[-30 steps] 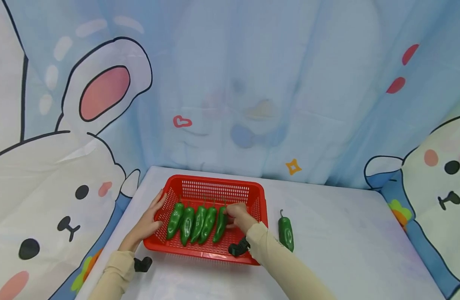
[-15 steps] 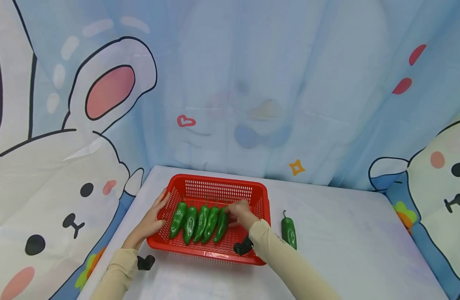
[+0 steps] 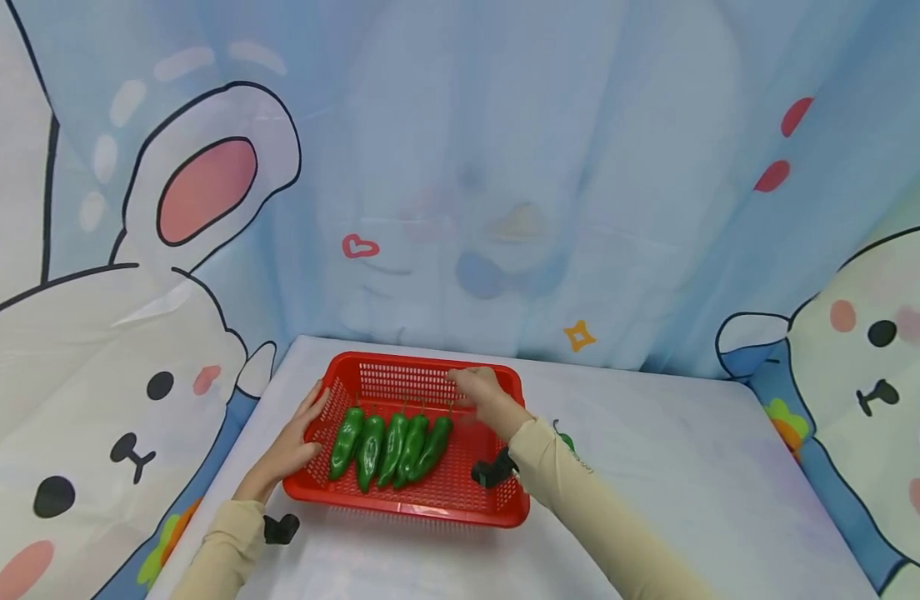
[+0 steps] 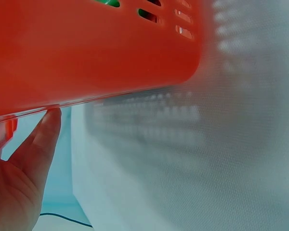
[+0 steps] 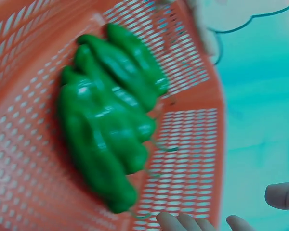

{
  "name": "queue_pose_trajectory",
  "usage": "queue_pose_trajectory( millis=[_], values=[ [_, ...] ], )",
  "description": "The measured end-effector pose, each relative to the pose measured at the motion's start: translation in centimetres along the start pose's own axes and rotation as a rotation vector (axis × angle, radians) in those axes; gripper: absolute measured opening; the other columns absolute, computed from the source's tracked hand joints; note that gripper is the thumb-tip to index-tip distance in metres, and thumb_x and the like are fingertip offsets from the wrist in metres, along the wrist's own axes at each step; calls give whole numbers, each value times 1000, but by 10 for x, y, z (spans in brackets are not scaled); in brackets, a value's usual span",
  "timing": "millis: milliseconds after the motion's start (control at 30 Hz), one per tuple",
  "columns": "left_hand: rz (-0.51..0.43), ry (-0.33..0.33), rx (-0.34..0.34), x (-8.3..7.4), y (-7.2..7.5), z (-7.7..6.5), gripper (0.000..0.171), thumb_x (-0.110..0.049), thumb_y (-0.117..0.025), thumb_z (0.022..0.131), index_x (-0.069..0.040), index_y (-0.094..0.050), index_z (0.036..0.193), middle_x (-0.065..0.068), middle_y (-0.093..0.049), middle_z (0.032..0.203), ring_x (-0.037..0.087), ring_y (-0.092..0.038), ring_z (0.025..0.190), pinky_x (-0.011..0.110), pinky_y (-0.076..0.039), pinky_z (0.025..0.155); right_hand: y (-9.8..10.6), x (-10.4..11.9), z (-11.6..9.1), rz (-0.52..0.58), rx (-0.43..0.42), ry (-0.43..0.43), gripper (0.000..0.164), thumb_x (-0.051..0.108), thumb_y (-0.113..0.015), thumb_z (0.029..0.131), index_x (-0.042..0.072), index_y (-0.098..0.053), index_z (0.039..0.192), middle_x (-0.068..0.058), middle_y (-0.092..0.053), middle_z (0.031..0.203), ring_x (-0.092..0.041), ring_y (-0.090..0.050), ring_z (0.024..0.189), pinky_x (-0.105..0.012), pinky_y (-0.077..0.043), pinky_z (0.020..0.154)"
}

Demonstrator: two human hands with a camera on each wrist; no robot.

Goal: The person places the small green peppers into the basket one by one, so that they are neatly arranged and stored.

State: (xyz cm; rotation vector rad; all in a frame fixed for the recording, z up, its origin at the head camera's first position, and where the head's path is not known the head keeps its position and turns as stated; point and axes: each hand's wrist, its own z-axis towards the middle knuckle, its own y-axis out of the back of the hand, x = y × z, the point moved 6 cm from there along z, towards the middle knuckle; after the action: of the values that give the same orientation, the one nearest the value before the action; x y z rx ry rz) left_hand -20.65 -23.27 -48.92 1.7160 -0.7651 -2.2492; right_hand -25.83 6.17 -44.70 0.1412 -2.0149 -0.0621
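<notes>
Several glossy green peppers [image 3: 392,450] lie side by side, stems toward the back, in the left part of a red plastic basket [image 3: 467,493]. My left hand [image 3: 289,446] rests at the basket's left side with fingers spread; in the left wrist view a fingertip touches the underside of its rim. Over the basket's right rear, to the right of the peppers, is my right hand [image 3: 488,402], holding nothing. Its fingers [image 5: 173,222] and thumb are apart in the right wrist view. Another green pepper [image 3: 565,440] lies on the table outside, mostly hidden by my right sleeve.
The basket stands on a white-covered table [image 3: 700,467]. A blue curtain [image 3: 520,167] with cartoon rabbits hangs along the back and sides. A dark wrist camera mount [image 3: 493,471] sits under my right wrist, over the basket.
My right hand has let go of the rightmost pepper, which now leans against its neighbour, and has risen toward the basket's back. My left hand stays at the basket's side.
</notes>
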Motion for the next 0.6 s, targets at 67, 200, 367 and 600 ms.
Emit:
queue_pose_trajectory(
  millis=[67,200,367,600],
  values=[
    [6,-5,4,0,-1,0,91,16,-53,65,8,-25,152,24,-6,162,48,-7,146,62,-35,98,0,9,-4,17,22,21,53,21,-58,97,-4,-43,141,-27,-43,143,-45,-47,129,-62,-41,96],
    [1,-8,4,5,1,0,93,13,-54,65,6,-24,153,21,-6,163,47,-6,146,62,-35,99,-1,23,-9,27,48,45,54,20,-58,96,-4,-42,142,-27,-43,145,-45,-46,130,-63,-39,98],
    [3,-18,10,4,0,-1,92,13,-53,65,6,-24,152,22,-6,163,48,-6,146,59,-37,97,11,24,-8,-7,35,47,51,18,-56,96,-4,-45,141,-26,-44,144,-44,-47,129,-60,-42,98],
    [-19,-9,8,7,0,-2,93,15,-53,65,4,-25,153,20,-6,163,46,-5,147,60,-38,97,51,17,-1,-40,19,53,61,18,-52,97,-5,-30,149,-29,-41,145,-47,-44,130,-60,-39,100]
  ],
)
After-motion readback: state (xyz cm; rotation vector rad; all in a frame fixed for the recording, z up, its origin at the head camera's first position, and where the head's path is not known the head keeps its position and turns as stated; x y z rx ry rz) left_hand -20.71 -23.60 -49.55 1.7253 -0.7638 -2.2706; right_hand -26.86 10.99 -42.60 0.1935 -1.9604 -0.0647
